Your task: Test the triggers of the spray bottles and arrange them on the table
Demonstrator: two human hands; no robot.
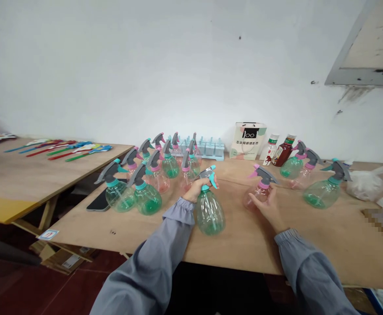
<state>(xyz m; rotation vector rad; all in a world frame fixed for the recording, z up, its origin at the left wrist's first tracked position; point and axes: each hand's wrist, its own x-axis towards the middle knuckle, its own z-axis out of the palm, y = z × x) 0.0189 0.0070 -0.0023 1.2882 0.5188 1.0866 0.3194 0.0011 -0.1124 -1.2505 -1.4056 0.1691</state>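
My left hand (196,190) is closed around the neck of a green spray bottle (211,214) with a grey and teal trigger head. To the right, my right hand (266,202) grips a pink spray bottle (251,199) below its pink collar, thumb across the front. More spray bottles with green and pink bodies stand in a group at the left, among them a front green spray bottle (147,200). On the right side are a large green spray bottle (322,192), a pink spray bottle (301,177) and another green spray bottle (291,167).
Behind stand a paper bag (247,142), a white-labelled bottle (270,149), a dark red bottle (283,151) and a light blue popsicle mold (215,149). A phone (98,202) lies at left, a plastic bag (366,184) at right. A second table (47,173) holds colourful long-handled items.
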